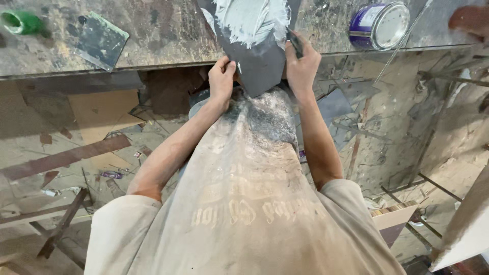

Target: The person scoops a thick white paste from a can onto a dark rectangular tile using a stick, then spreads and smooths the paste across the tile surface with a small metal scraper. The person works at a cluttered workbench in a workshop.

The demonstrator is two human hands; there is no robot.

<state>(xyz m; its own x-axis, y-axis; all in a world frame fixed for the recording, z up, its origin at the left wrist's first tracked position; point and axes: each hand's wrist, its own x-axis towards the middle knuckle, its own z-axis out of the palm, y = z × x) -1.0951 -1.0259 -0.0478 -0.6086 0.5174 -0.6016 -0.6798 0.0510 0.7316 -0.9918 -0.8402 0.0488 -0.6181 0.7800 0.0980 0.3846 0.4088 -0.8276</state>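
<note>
The person stands tight against the workbench point(153, 46), belly to the edge, w/ a dark grey board point(260, 61) sticking out over the near edge and resting against their dusty shirt point(244, 168). That looks like why it's placed so: the body props the near corner while the far part lies on the bench.

Left hand point(222, 76) is clamped on the board's near left edge, fingers curled under, thumb on top, prob. to stop it sliding. Right hand point(302, 63) is closed round a small dark tool point(294, 43), a scraper or putty knife as far as I can tell, tip on the board's right side next to the pale putty point(252, 20) smeared across the far part. Putty is thick, streaky, only partly spread.

Other stuff on the bench: a blue tin w/ a white lid point(379, 24) lying on its side, far right; a green-stained square scraper plate point(101, 39), far left; a green round cap or bottle point(20, 23) at the far left corner, blurred. A thin rod point(402, 43) leans across by the tin.

Below the bench, floor is littered w/ cardboard point(102, 114), wood strips point(61, 160), grey offcuts point(333, 104). At the top right corner something reddish, maybe another person's hand, too blurred to say. Nothing sits between hands and board; the tin is well apart from the right hand.
</note>
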